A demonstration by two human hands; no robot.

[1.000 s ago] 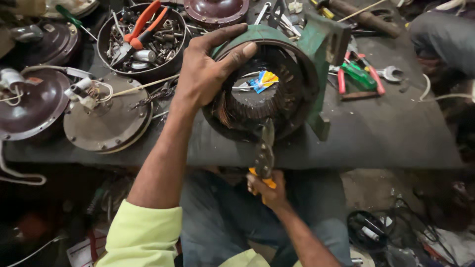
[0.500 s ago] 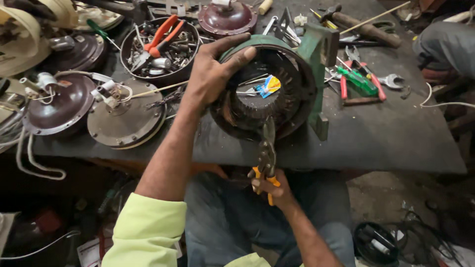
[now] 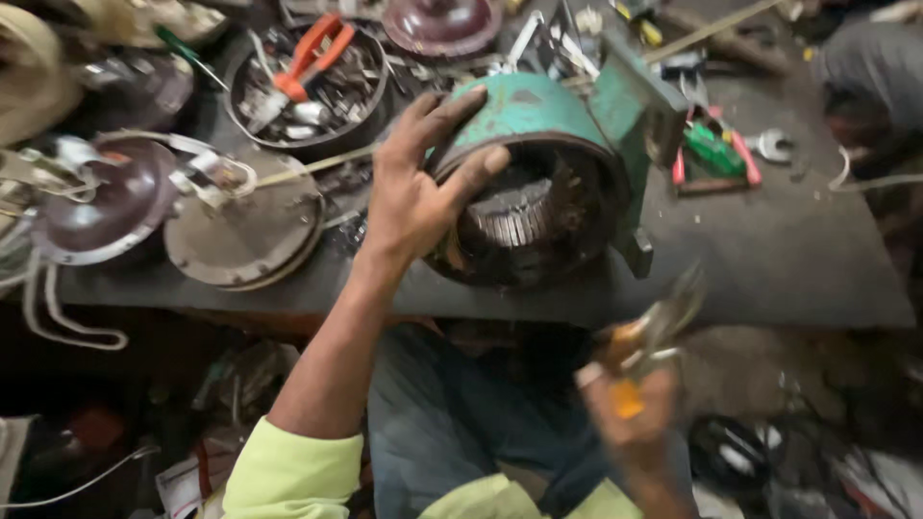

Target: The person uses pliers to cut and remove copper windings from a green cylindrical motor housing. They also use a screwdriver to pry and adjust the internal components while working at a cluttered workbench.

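A green motor housing (image 3: 538,115) lies on its side at the front edge of the dark workbench (image 3: 769,269), its open end facing me with the winding slots showing inside. My left hand (image 3: 418,187) grips the housing's left rim, fingers spread over the top. My right hand (image 3: 630,413) is below the bench edge, blurred, holding orange-handled pliers (image 3: 654,332) whose jaws point up and to the right, clear of the housing.
Round fan covers (image 3: 245,226) and a brown dome (image 3: 101,207) with wires lie at the left. A bowl of small parts with red-handled pliers (image 3: 312,53) sits behind. Green and red tools (image 3: 711,154) and a spanner (image 3: 774,144) lie to the right.
My right hand has pulled the pliers out of the housing's mouth, down and to the right. The housing has tipped so its opening faces me more. My left hand stays on the rim.
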